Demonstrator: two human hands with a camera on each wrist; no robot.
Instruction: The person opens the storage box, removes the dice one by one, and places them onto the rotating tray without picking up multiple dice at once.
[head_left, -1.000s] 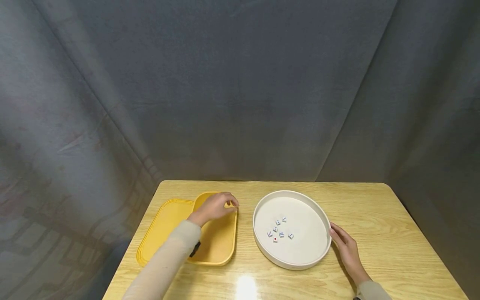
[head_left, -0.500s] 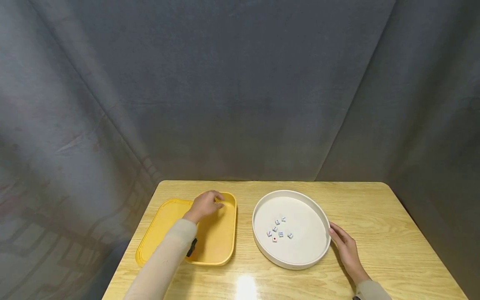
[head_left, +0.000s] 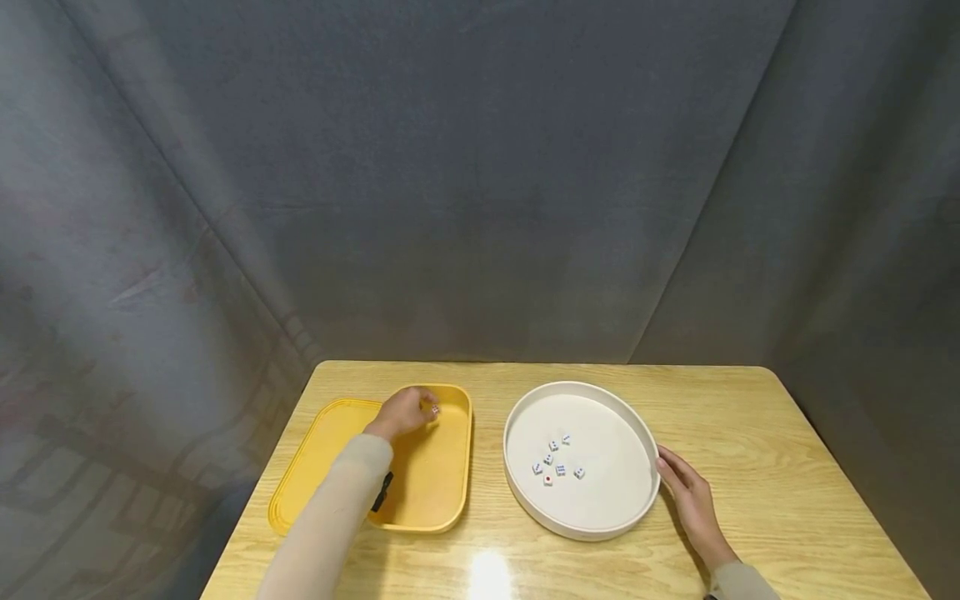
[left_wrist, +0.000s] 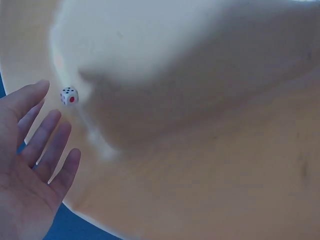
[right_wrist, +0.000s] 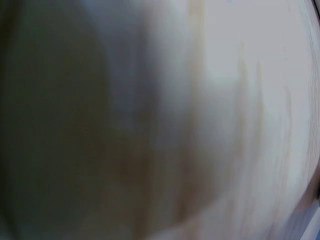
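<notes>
My left hand (head_left: 407, 412) hovers over the far end of a yellow tray (head_left: 300, 475). In the left wrist view its fingers (left_wrist: 45, 135) are spread and straight, and a small white die (left_wrist: 69, 96) lies just beyond the fingertips on the tray floor. The same die (head_left: 434, 409) shows beside the hand in the head view. My right hand (head_left: 686, 493) lies flat on the table, touching the right rim of a round white tray (head_left: 525, 508). Several white dice (head_left: 556, 460) lie in the middle of that tray. The right wrist view is a blur.
Both trays sit side by side on a wooden table (head_left: 787, 500) with rounded corners. A grey cloth backdrop (head_left: 480, 183) hangs behind and around it. A black wrist strap (head_left: 380, 492) shows on the left sleeve.
My left hand has moved left from the yellow tray's right rim to over its inside and opened its fingers; the die now lies apart from them. The right hand stayed put.
</notes>
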